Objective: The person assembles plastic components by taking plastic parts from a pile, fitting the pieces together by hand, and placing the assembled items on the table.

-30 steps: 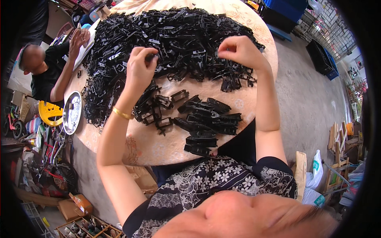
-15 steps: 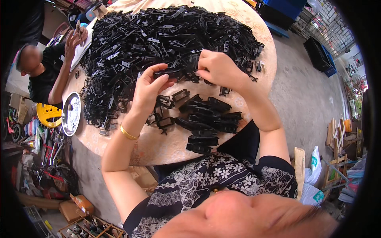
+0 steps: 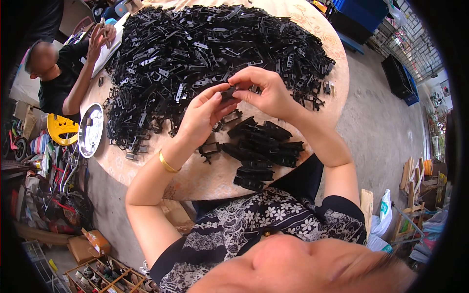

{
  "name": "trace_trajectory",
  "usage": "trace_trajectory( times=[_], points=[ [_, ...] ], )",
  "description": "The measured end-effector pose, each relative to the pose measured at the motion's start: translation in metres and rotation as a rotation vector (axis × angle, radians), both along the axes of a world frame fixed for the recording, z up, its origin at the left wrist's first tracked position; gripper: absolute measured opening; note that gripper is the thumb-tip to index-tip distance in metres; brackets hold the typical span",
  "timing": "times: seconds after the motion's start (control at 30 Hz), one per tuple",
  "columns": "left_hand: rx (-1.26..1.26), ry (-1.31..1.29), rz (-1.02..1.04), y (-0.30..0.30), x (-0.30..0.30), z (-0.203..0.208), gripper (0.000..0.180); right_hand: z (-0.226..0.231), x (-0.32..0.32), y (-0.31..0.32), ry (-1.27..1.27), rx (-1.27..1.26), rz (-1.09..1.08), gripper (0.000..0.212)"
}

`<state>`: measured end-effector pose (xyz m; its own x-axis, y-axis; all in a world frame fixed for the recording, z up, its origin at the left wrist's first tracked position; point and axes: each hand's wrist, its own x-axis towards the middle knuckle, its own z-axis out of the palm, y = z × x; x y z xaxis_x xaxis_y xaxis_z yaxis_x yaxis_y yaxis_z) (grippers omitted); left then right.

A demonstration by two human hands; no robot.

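Note:
Between my two hands is a small black plastic part point(image 3: 228, 94), partly hidden by the fingers. My left hand point(image 3: 205, 110) grips it between thumb and fingers. My right hand point(image 3: 264, 93) pinches at its right end, fingertips pressed together. Both are held above the near edge of a large heap of similar black plastic parts point(image 3: 195, 53). Below my right hand, nearer to me, lies a smaller group of black parts point(image 3: 264, 146) stacked close together. A loose black frame-like part point(image 3: 210, 150) rests under my left wrist.
The round table point(image 3: 161, 180) has a patterned pale cover. A shiny metal tray point(image 3: 91, 131) sits at its left edge, near a yellow stool point(image 3: 61, 128). Another person point(image 3: 63, 78) works at the far left. Blue and black crates point(image 3: 400, 80) stand on the floor at right.
My right hand has moved left and down to meet my left hand at the black part. My left hand has shifted right. The view has turned slightly.

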<state>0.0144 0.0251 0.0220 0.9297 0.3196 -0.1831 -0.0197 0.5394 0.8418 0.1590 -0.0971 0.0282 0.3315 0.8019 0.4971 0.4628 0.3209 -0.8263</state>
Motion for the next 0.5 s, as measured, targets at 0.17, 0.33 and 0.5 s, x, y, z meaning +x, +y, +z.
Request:
trace_trajectory(
  times=[0.17, 0.33, 0.5],
  points=[
    [0.034, -0.035, -0.010, 0.002, -0.001, -0.007, 0.033, -0.007, -0.004, 0.006, -0.204, 0.125, -0.038, 0.016],
    [0.119, -0.043, 0.015, -0.001, 0.000, 0.000, 0.034, -0.010, -0.005, 0.004, -0.531, 0.195, -0.185, 0.014],
    [0.065, -0.099, -0.005, 0.003, -0.001, 0.002, 0.034, -0.012, 0.000, 0.006, -0.616, 0.219, -0.183, 0.019]
  ],
)
